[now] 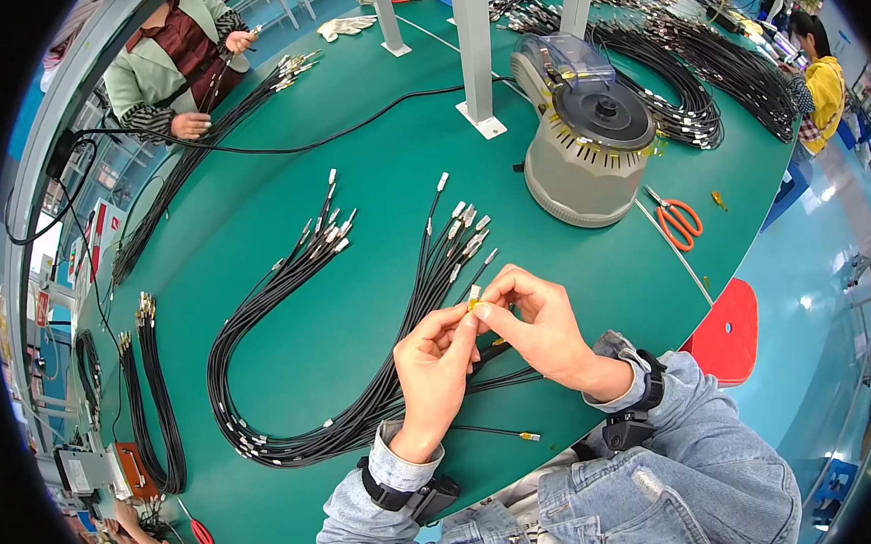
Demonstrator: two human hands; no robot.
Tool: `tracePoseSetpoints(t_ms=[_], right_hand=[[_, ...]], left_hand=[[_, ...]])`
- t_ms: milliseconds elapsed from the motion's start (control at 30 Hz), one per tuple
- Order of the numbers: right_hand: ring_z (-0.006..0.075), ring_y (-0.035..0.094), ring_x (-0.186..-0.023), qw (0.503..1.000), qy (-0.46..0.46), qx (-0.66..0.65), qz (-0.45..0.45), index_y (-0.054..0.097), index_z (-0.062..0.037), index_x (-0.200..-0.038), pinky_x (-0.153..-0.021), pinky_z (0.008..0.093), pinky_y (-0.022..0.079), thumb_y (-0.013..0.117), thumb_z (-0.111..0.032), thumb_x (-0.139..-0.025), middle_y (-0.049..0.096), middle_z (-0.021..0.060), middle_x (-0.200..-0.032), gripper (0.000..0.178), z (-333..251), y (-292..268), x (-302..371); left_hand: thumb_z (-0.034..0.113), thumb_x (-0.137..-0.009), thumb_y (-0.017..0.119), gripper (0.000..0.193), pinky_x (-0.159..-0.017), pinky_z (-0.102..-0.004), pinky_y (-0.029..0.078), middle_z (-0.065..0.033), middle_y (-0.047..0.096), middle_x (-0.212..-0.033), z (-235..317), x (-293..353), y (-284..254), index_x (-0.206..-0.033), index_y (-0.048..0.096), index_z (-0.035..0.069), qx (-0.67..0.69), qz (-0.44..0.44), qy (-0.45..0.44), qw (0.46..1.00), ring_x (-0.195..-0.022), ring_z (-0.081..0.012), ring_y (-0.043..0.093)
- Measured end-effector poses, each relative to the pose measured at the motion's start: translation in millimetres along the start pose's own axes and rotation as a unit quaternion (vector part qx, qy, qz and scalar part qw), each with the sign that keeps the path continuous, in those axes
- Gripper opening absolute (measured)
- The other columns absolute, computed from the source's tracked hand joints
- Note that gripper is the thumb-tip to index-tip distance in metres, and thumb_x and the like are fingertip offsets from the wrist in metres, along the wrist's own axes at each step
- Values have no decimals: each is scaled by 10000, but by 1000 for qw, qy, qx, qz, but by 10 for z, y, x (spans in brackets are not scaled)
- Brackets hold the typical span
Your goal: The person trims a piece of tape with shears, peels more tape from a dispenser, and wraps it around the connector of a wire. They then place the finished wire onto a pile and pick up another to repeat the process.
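Observation:
Above the table's near edge, my left hand (436, 375) and my right hand (545, 330) meet with thumbs and forefingers pinched together. Between the fingertips is the pale connector end of a cable (475, 293), with a bit of yellow tape (473, 306) around or against its base. My fingers hide part of the tape and the cable below it. Just left of my hands lies a bundle of black cables (226, 367) bent in a U, its silvery connectors pointing away from me. One loose cable end (529, 436) with a yellow-wrapped connector lies near my right wrist.
A round grey tape dispenser (587, 156) stands beyond my right hand, beside orange-handled scissors (677, 222). More black cables (678, 102) lie at the back right, others (152, 405) at the left. Grey posts (477, 63) rise from the green table (371, 162). A co-worker (173, 64) handles cables opposite.

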State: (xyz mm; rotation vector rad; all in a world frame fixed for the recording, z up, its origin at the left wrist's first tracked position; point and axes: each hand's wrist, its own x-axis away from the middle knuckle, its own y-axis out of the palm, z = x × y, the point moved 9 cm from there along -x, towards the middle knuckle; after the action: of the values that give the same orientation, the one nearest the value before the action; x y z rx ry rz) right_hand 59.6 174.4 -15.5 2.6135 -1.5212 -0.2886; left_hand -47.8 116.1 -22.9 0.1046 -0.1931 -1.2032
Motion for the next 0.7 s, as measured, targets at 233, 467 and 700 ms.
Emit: tracePoseSetpoints(t_ms=[233, 467, 700], right_hand=[[116, 536, -785, 1000, 3, 19, -7, 562, 25, -853, -703, 243, 474, 586, -42, -832, 518, 56, -873, 74, 23, 2, -1], [115, 531, -785, 1000, 1, 12, -15, 560, 25, -849, -664, 238, 455, 584, -36, -831, 512, 54, -860, 67, -19, 28, 18], [104, 495, -759, 1000, -9, 9, -16, 573, 28, -851, -667, 243, 425, 586, -22, -824, 519, 49, -838, 59, -85, 57, 41]], left_hand=[[50, -845, 586, 142, -434, -165, 376, -53, 626, -738, 13, 15, 1, -967, 610, -19, -7, 3, 3, 1000, -526, -56, 507], [144, -902, 516, 175, -414, -166, 324, -29, 600, -700, 20, 6, 8, -855, 606, 1, -1, -9, -4, 1000, -492, -41, 459], [161, -901, 532, 180, -413, -165, 290, -3, 561, -662, -17, -18, -3, -800, 583, 22, 59, -7, -28, 998, -480, -18, 408]])
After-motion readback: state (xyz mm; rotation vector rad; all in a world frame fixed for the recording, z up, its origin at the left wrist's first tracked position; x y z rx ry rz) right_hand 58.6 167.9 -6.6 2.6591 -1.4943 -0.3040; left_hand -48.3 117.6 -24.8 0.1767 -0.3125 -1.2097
